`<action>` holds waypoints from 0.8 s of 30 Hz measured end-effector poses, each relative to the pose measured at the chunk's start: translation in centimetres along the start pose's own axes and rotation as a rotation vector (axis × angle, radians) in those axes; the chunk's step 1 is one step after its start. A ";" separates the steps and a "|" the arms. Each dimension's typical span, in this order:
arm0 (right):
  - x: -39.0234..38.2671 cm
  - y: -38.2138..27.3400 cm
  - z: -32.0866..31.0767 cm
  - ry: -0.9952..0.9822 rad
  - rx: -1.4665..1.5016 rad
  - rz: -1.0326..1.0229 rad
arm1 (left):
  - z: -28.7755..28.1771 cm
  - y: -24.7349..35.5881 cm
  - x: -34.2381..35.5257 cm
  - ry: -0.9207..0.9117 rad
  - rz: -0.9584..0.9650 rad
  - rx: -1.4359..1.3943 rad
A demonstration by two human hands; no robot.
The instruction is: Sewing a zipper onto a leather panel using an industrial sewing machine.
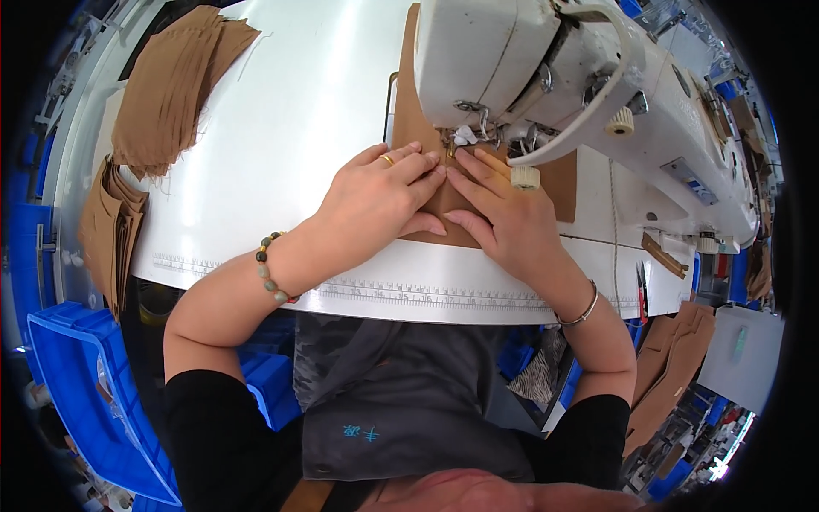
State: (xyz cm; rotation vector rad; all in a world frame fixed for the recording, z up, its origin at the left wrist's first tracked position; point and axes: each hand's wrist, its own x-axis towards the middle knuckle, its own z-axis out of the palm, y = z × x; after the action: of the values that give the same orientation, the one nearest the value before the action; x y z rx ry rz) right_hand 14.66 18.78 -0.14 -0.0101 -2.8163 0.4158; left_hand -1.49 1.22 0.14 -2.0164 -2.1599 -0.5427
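Note:
A piece of brown fabric lies on the white table under the head of a white sewing machine. My left hand rests on it left of the presser foot, fingers stretched forward. From the right, my right hand presses flat on the same fabric, partly behind a cream knob. The fingertips of both hands come close together just in front of the foot, and the thumbs point toward each other. The needle's tip is too small to make out.
Stacked brown fabric pieces lie at the far left, with more folded pieces hanging over the edge. A printed ruler strip runs along the front. Red-handled scissors lie at right; a blue bin stands lower left.

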 end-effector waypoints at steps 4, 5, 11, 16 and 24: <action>0.2 0.2 -0.1 0.000 -0.011 0.004 | 0.1 -0.2 0.2 0.009 0.008 -0.002; 0.3 0.2 -0.1 0.013 -0.013 0.010 | 0.2 -0.3 0.3 0.013 0.004 -0.003; 0.8 0.7 0.2 0.056 -0.060 0.016 | 0.7 -0.8 1.1 0.070 0.017 0.001; 0.9 1.1 0.7 0.179 -0.061 -0.049 | 0.4 -0.8 1.1 -0.030 -0.021 -0.040; 0.9 1.4 1.0 0.183 -0.043 -0.040 | 0.6 -0.9 1.3 -0.013 -0.042 -0.035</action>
State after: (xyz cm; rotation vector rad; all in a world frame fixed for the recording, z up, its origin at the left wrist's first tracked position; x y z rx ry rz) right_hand 13.45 19.91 -1.20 -0.0012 -2.6405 0.3269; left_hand -2.39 2.58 -0.10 -2.0014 -2.2202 -0.5781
